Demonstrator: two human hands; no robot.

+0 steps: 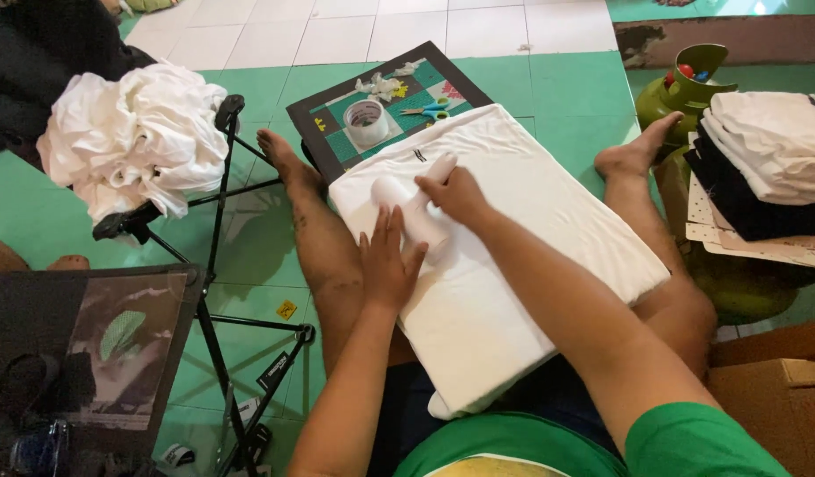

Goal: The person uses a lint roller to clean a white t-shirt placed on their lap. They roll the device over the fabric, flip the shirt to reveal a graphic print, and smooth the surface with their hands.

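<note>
A folded white garment (522, 265) lies flat across my lap on a board. My right hand (456, 194) grips a white lint roller (416, 208) that rests on the cloth near its upper left part. My left hand (388, 265) lies flat with fingers spread on the cloth's left edge, just beside the roller's head. My bare legs stretch out on either side under the garment.
A green cutting mat (385, 102) with a tape roll (366, 122) and scissors (430, 110) lies beyond the garment. A heap of white clothes (134, 132) sits on a black folding stand at left. Stacked folded garments (765, 159) and a green gas cylinder (681, 93) stand at right.
</note>
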